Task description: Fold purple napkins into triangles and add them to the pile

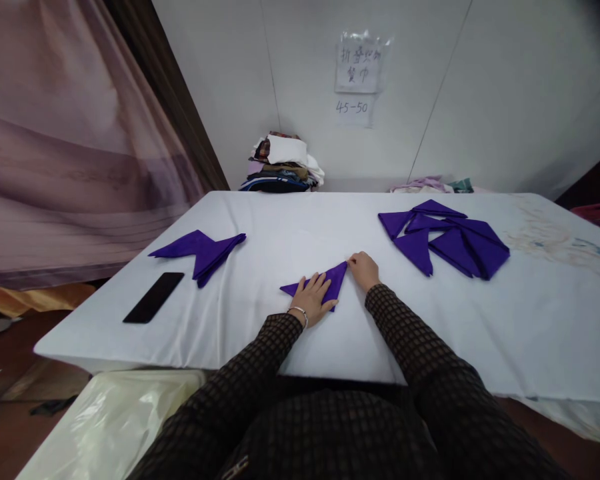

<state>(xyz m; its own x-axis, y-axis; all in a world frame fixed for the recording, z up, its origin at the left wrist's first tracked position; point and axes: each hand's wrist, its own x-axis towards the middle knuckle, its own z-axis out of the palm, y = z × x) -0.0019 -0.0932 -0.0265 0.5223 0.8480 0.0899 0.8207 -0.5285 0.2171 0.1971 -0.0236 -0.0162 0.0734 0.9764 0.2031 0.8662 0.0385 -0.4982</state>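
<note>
A small folded purple cloth [336,279] lies on the white-covered table, in front of my body. My left hand [311,301], with a bracelet at the wrist, rests flat on it with the fingers spread. At the cloth's upper right corner, my right hand [363,270] pinches the tip between thumb and fingers. More folded purple cloths [460,243] lie overlapping on the right part of the table. Another folded purple piece [207,255] is on the left part.
A black phone [154,298] lies near the table's left edge. Piled clothes [283,163] stand behind the far edge, with more fabric [423,185] further right. Handwritten sheets [359,70] hang on the wall. A plastic-covered surface [125,413] is at the lower left.
</note>
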